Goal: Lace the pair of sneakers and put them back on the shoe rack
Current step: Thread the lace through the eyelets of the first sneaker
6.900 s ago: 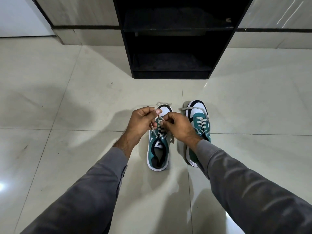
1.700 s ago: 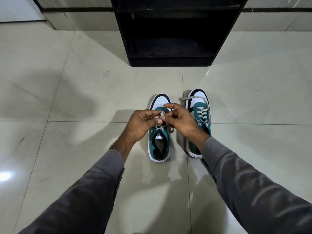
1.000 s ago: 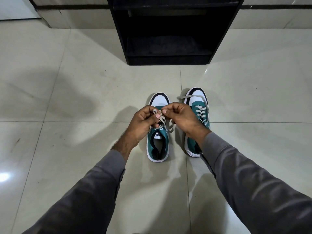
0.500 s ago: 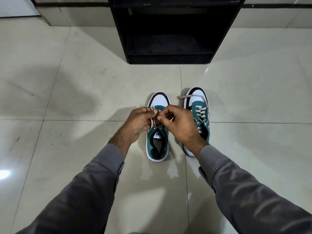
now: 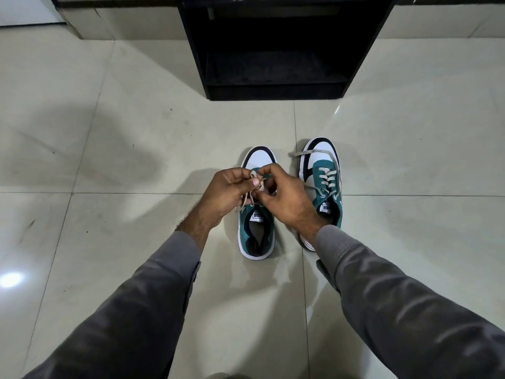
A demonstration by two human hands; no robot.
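Two teal, white and black sneakers stand side by side on the tiled floor, toes pointing away from me. Over the left sneaker (image 5: 257,236) my left hand (image 5: 224,194) and my right hand (image 5: 284,198) meet, both pinching its beige lace (image 5: 250,199) above the eyelets; the lace runs down to the tongue. My hands hide that shoe's laced front. The right sneaker (image 5: 323,170) is laced through its eyelets, with a loose lace end (image 5: 299,153) lying across its white toe. My right wrist covers its heel.
A black open shoe rack (image 5: 276,77) stands on the floor straight ahead, beyond the sneakers, with dark bare shelves. Pale glossy floor tiles (image 5: 109,149) stretch on all sides. A wall base (image 5: 90,26) runs along the back left.
Both hands stay over the left sneaker working its lace; the fingers have shifted slightly and a small loop of lace now shows between the fingertips. The right sneaker has not moved.
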